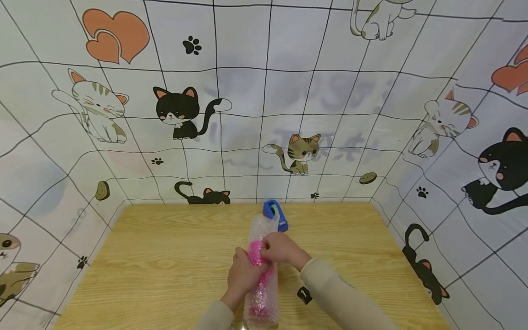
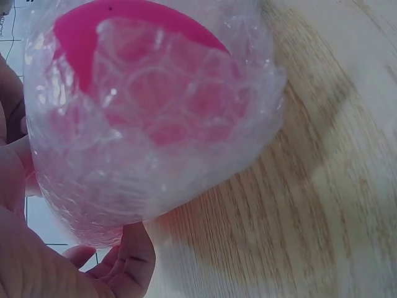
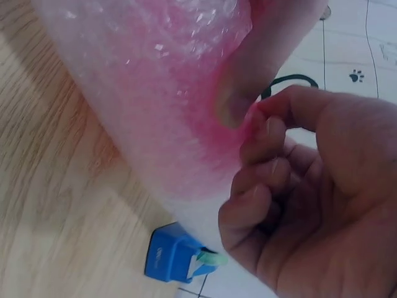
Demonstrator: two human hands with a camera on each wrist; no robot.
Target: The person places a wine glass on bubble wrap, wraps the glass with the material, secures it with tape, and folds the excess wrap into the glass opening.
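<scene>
A pink object lies rolled up in clear bubble wrap; its rounded pink end shows through the open end of the wrap in the left wrist view. My left hand grips the wrapped bundle from the left side, its thumb across the top. On the upper side my right hand pinches the bubble wrap between thumb and forefinger, close to the left thumb, with the other fingers curled. Exactly what sits between those fingertips is partly hidden.
Behind the bundle's far end stands a blue tape dispenser. A small black object lies on the wooden table beside the right forearm. Cat-patterned cloth hangs around the table's back and sides.
</scene>
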